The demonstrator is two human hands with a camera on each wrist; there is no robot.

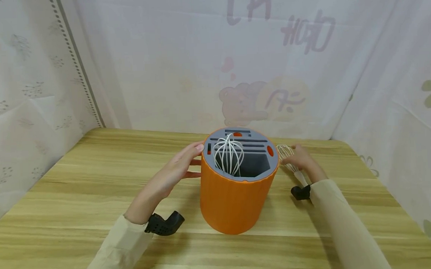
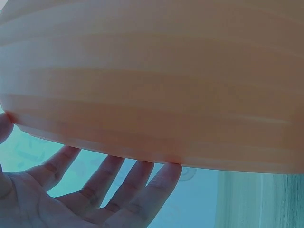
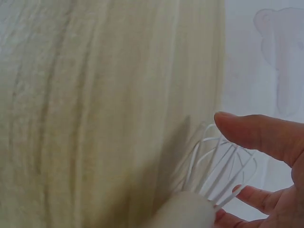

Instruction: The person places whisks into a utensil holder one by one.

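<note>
L hand (image 1: pixel 174 169): fingers straight, spread flat against the side of the orange holder (image 1: pixel 233 201) near its rim, steadying it, no curl round anything; L wrist view confirms fingertips (image 2: pixel 142 175) touching the ribbed wall. R hand (image 1: pixel 301 158): fingers closing round a white whisk (image 1: pixel 287 155) lying on the table (image 1: pixel 78 194) just beside the holder's right side; R wrist view shows thumb over the wire loops, fingers under, handle toward the palm. Grip looks begun, not firm; whisk appears not yet lifted. Holder stands upright at table centre, grey slotted insert (image 1: pixel 253 143) on top, a second whisk (image 1: pixel 228 154) already standing wires-up in the large opening. Judgement: pick-up step in hand. Next move calls for a secure hold on the handle, lift clear of the rim, L hand bracing the holder against tipping.
</note>
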